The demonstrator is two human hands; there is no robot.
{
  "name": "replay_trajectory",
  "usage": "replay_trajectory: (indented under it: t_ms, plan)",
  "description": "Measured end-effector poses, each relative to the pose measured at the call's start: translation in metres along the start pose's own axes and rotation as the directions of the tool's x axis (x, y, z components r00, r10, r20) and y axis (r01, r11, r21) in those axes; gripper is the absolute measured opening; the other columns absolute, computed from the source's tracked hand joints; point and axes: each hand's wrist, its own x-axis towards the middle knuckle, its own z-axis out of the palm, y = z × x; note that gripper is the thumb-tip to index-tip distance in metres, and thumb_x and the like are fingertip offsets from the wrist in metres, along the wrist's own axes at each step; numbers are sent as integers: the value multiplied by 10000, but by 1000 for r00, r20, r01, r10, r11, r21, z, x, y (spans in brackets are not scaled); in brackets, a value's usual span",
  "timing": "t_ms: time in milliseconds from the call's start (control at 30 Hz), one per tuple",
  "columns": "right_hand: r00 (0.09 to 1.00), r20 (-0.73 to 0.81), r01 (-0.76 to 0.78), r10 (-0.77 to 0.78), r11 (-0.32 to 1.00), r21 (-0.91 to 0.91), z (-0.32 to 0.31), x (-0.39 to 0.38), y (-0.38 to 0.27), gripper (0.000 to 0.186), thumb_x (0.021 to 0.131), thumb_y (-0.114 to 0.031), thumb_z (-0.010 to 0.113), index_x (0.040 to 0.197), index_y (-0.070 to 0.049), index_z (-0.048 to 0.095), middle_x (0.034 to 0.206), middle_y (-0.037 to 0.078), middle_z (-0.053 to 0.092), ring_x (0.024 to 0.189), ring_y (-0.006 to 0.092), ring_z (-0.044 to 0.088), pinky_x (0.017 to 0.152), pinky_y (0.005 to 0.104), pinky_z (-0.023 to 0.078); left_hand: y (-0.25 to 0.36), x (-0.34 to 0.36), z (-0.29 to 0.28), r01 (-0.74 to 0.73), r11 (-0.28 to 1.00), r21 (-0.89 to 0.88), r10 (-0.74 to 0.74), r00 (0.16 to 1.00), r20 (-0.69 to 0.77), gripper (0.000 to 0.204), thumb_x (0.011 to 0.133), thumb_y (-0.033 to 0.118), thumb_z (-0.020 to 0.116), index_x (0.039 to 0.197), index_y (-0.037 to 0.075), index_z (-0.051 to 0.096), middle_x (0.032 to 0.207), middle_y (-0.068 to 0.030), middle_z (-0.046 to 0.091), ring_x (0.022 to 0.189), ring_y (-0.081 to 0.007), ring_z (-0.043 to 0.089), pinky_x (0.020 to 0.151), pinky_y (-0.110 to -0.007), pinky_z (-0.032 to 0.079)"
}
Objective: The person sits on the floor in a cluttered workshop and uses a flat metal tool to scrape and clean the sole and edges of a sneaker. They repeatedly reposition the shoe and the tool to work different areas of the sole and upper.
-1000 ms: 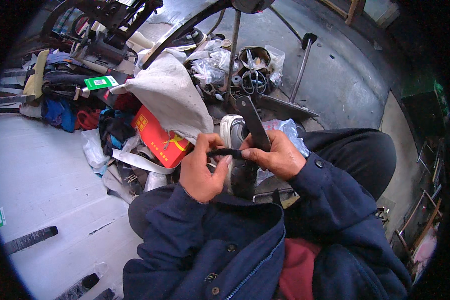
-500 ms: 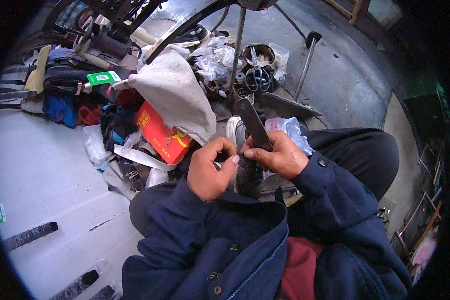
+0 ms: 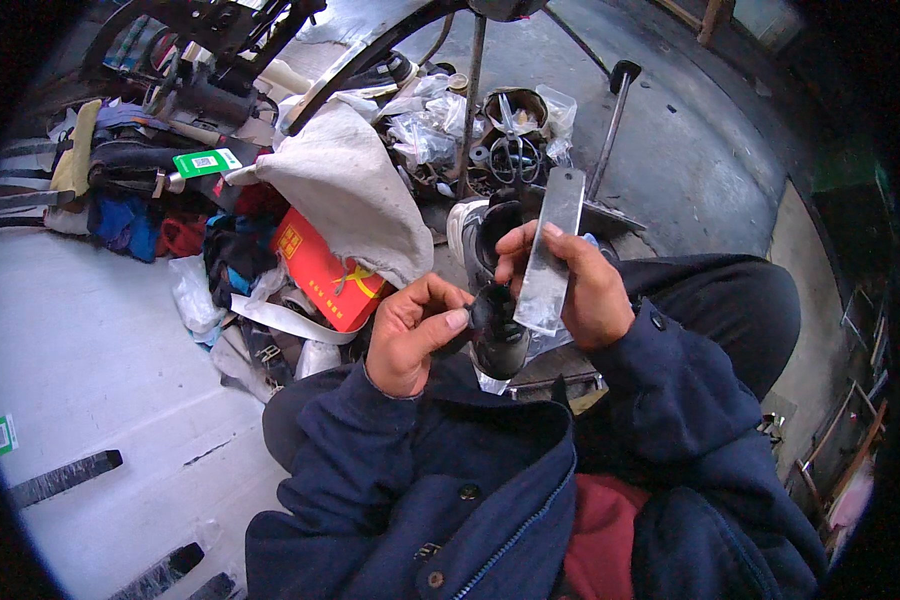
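In my right hand (image 3: 595, 300) is a flat metal blade (image 3: 552, 255) with a hole at its top end, its bright face turned up. The fingers wrap its side, and its lower end tilts toward my lap. My left hand (image 3: 410, 335) pinches the rim of a glossy black shoe (image 3: 500, 345), thumb and forefinger together at its left edge. The shoe sits between my knees, just left of the blade's lower end. Part of it is hidden, and whether the blade touches it I cannot tell. A pale shoe (image 3: 462, 235) stands beyond my hands.
A grey cloth (image 3: 345, 180) drapes over a red box (image 3: 325, 275) at left. Scissors (image 3: 515, 160) stand in a container among plastic bags. A black machine (image 3: 220, 70) and metal stand legs (image 3: 478, 100) rise ahead. A white surface (image 3: 100, 350) with black strips lies left.
My right hand has turned the blade from its dark side to its bright face, lower end toward me. My left hand has shifted slightly left and down, and more of the black shoe shows.
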Motion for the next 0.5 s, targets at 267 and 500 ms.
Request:
replay_trajectory:
  t_ms: [267,500]
  plan:
    - [990,-29,135,-136,989,-56,14,-8,8,263,974,-228,603,1175,-67,549,974,85,668,925,174,647,795,335,522,-3,2,3,-3,998,59,3,1000,1,106,843,72,658,910,33,585,969,-67,650,900,-133,580,880,-283,438]
    - [992,-79,92,-98,993,-77,14,-10,9,222,982,-190,605,1151,-66,530,1007,90,678,909,178,664,778,327,543,-3,1,5,-6,996,94,6,1000,2,99,842,84,668,881,40,588,935,-49,630,862,-117,556,851,-270,420]
